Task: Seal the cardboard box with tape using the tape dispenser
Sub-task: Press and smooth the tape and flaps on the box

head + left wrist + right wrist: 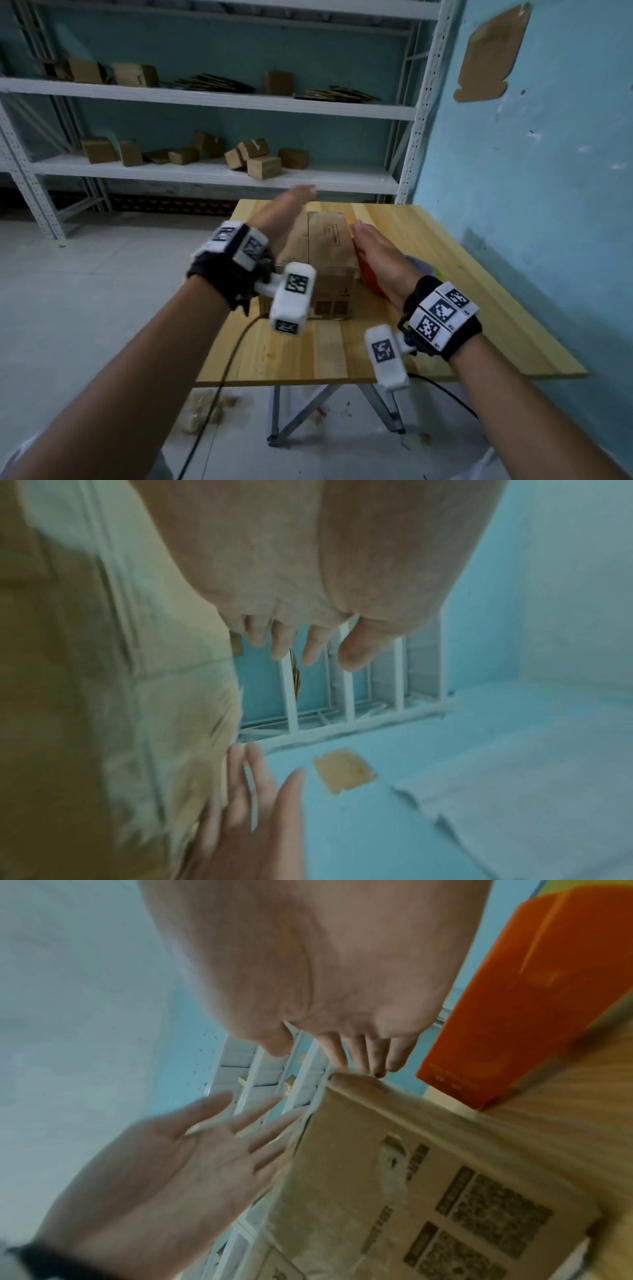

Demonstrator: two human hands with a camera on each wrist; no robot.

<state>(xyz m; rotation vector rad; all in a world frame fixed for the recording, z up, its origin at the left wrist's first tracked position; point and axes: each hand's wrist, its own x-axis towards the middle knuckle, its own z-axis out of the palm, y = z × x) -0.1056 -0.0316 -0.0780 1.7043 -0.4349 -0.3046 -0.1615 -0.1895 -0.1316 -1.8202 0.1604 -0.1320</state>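
A brown cardboard box [325, 260] with printed labels stands on the wooden table [445, 308]. My left hand [291, 205] hovers blurred above the box's left side, fingers straight and spread, holding nothing. My right hand [371, 245] lies flat along the box's right top edge, fingers straight. In the right wrist view its fingertips [375, 1066] touch the box's [411, 1177] upper corner, with the left hand [178, 1158] open opposite. The left wrist view shows the left hand [308, 642], the right hand [253, 799] and the blurred box [85, 696]. An orange boxy object [371, 282] sits under my right wrist.
White metal shelves [219, 174] with several small cardboard boxes stand behind the table. A blue wall [531, 171] runs along the right. Black cables [226, 370] hang off the table's front edge. Debris [205, 411] lies on the floor by the table legs.
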